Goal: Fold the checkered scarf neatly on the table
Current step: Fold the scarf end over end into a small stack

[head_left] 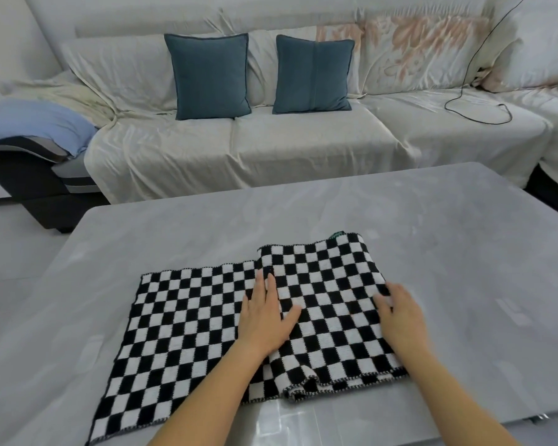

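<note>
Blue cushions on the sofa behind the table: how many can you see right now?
2. One blue cushion stands left of centre against the sofa back; the other cushion stands just to its right. None looks hidden.

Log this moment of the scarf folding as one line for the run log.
scarf: part folded on table | left hand: flat at fold edge | right hand: flat on folded layer | grasp: none

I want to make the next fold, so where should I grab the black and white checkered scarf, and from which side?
Probably the black and white checkered knit scarf at its single-layer left end, from the left: that half lies flat and free, while the right half is already doubled under both hands.
</note>
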`<state>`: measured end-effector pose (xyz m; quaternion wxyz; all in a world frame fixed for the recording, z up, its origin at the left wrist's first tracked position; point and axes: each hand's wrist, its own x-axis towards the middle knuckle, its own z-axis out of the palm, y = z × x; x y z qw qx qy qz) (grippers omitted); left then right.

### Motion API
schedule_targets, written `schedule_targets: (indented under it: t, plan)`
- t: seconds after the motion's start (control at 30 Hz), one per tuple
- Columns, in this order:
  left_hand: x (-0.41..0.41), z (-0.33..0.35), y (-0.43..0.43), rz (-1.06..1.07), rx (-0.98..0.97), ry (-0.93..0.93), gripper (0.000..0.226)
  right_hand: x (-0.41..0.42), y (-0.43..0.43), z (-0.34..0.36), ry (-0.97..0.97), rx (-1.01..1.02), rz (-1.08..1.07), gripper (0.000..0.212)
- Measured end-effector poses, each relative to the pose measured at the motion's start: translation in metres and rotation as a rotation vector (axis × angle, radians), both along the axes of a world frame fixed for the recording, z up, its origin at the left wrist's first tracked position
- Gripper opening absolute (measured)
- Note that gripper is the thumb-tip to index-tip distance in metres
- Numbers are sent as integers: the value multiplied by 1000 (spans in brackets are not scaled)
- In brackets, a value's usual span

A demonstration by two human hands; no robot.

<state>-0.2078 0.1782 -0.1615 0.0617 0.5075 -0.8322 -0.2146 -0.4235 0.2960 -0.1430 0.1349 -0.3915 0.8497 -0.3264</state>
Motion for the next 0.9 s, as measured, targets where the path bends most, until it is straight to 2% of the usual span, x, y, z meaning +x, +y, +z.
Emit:
schedule_targets:
  t: [0.1, 0.23, 0.37, 0.67, 0.8, 0.9]
  plan:
    - [12, -1, 21, -35, -1, -6, 92, -6, -1, 13, -135, -9, -93, 38]
    - [14, 0, 29, -33, 6, -42, 94, -13, 2, 20, -208, 57, -156, 50]
    - [8, 2, 34, -18, 8, -32, 96, -17, 18, 11, -82, 223, -99, 47]
    - [-48, 3, 74, -44, 31, -4, 98, -69, 57, 24, 33, 253, -178, 43]
    - [-69, 2, 83, -55, 61, -10, 97, -87, 70, 24, -60, 270, -200, 41]
    - [-68, 5, 78, -62, 67, -38, 94, -83, 70, 26, -230, 176, -192, 37]
